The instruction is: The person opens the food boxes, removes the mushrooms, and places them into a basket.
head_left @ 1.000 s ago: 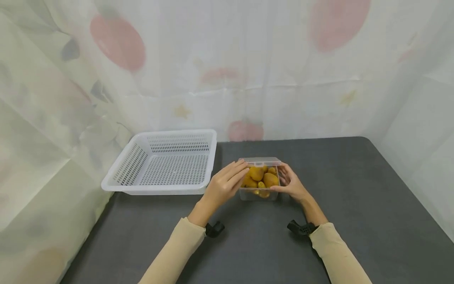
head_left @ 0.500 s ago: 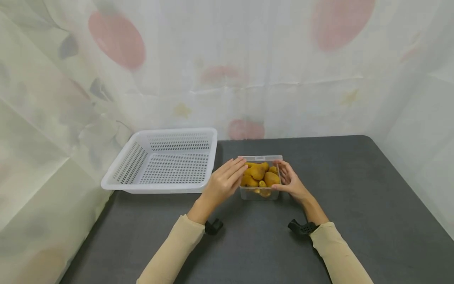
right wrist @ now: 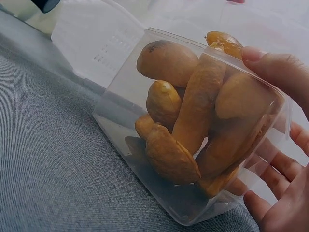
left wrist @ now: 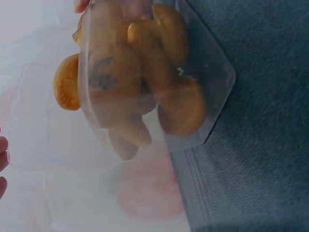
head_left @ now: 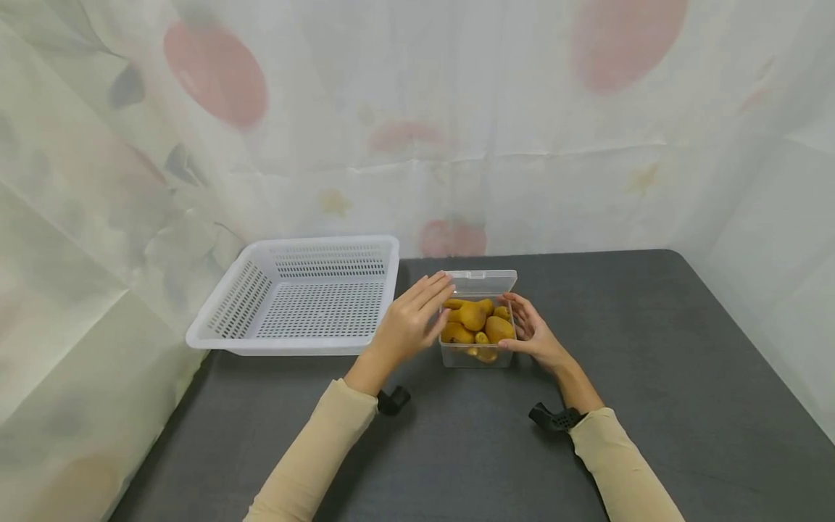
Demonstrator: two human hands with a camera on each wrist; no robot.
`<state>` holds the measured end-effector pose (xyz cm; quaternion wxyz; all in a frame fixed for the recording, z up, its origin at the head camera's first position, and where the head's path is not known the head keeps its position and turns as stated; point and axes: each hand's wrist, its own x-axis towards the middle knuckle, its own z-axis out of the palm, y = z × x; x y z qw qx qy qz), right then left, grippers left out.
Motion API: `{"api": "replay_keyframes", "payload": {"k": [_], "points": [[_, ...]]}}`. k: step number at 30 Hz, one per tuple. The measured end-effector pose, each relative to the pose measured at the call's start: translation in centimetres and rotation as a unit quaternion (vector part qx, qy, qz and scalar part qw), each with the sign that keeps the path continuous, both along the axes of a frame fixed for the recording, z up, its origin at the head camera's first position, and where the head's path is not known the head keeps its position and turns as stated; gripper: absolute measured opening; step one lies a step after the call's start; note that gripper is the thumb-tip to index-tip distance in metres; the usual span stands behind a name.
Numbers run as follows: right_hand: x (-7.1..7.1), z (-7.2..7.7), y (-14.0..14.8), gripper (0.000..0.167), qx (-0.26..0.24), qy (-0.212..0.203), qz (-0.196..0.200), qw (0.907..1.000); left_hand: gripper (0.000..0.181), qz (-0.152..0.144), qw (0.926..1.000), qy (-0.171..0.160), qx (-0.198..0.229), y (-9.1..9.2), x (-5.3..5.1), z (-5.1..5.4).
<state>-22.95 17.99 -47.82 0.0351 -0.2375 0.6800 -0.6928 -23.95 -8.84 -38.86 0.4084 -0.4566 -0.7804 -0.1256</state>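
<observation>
Fingers (head_left: 427, 296) of the left hand (head_left: 404, 326) lie straight and close together, slanting forward and to the right, with the thumb apart from them; this hand grasps nothing. Its fingertips are at the left edge of a clear lid (head_left: 485, 283) (whether they touch it, I cannot tell). The right hand (head_left: 535, 333) is partly curled, bent inward at the wrist, and grips the right side of a clear box (head_left: 476, 358), thumb at the near rim and fingers along the side wall. The box stands upright on the table (head_left: 457, 457), between the two hands, with yellow-brown pieces (head_left: 472, 317) heaped inside; its lid tilts up at the far edge, ahead of the right hand. Both forearms come in from the near side in beige sleeves (head_left: 320, 449). Just left of the left hand sits a white basket (head_left: 287, 349).
</observation>
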Motion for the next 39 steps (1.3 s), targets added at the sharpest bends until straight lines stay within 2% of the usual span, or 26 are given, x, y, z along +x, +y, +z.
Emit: {"api": "replay_keyframes", "payload": {"k": [4, 8, 18, 25, 30, 39], "points": [[0.0, 0.1, 0.0, 0.092, 0.009, -0.003, -0.001, 1.0, 0.043, -0.003, 0.9995, -0.03, -0.011, 0.0, -0.2, 0.5], [0.0, 0.2, 0.0, 0.094, 0.009, -0.004, 0.001, 1.0, 0.046, -0.002, 0.9989, -0.041, -0.02, 0.0, -0.4, 1.0], [0.0, 0.1, 0.1, 0.091, 0.009, -0.002, 0.005, 0.9999, 0.054, 0.025, 0.9962, -0.066, -0.05, 0.2, -1.5, 1.6], [0.0, -0.1, 0.0, 0.091, -0.004, 0.005, 0.012, 0.9999, 0.063, 0.053, 0.9888, -0.117, -0.076, 0.5, -2.2, 2.0], [0.0, -0.2, 0.0, 0.089, -0.006, 0.011, 0.017, 0.9998, 0.068, 0.087, 0.9755, -0.173, -0.104, 0.7, -2.4, 2.7], [-0.1, -0.1, 0.1, 0.092, -0.006, 0.01, 0.018, 0.9998, 0.072, 0.145, 0.9367, -0.276, -0.159, 1.5, -3.6, 3.8]]}}
